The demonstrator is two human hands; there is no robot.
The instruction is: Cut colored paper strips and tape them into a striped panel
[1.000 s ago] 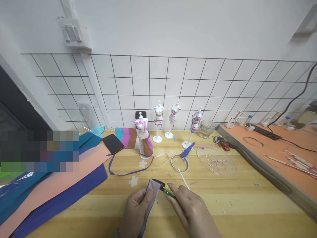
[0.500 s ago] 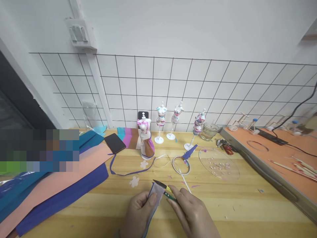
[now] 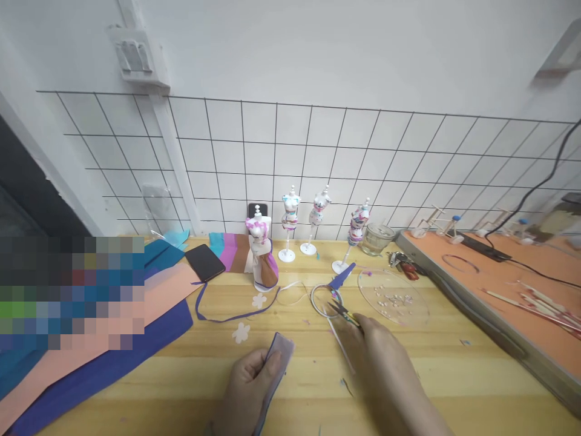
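Observation:
My left hand (image 3: pixel 247 387) pinches a small folded purple foam piece (image 3: pixel 278 357) and holds it above the wooden table (image 3: pixel 454 387). My right hand (image 3: pixel 385 363) is closed on small scissors (image 3: pixel 344 313) with a yellow-green handle. Their tips point at a white tape ring (image 3: pixel 325 301) to the right of the foam piece. A thin white stick (image 3: pixel 340 339) lies on the table just left of my right hand.
Mini mannequins (image 3: pixel 262 257) stand by the wire grid wall. Coloured foam sheets (image 3: pixel 136 339) cover the left side, with a black phone (image 3: pixel 205 262) on them. A clear plate (image 3: pixel 393 295), a glass jar (image 3: pixel 374 238), white paper flowers (image 3: pixel 241 332) and an orange board (image 3: pixel 512 284) lie around.
My right hand moved the scissors away from the foam piece, rightward and forward toward the tape ring. My left hand kept holding the foam piece almost in place.

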